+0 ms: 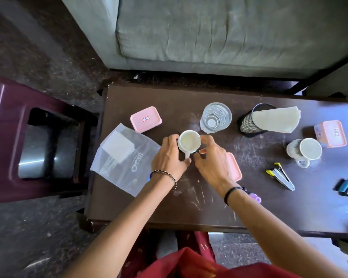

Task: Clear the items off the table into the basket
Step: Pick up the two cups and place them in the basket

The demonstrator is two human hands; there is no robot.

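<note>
Early stage by my read: nearly everything sits on the desk (209, 201), nothing visibly binned. Both hands are on the white mug (189, 141) mid-desk: left hand (169, 157) wraps its left side, right hand (213, 159) cups the right side, thumbs near the handle. I can't tell if the mug is lifted or resting. Left to clear: clear glass (215, 117), pink box (146, 118), plastic bag (125, 157) hanging over the left edge, mesh holder (249, 123) tipped with a flat sheet (275, 119) in it, second mug (304, 151), second pink box (331, 133), stapler (280, 176), blue object (347, 187), pink lid (234, 167) partly under my right hand. I don't see an obvious basket; the maroon bin-like container (28, 141) left of the desk is my guess for it.
</note>
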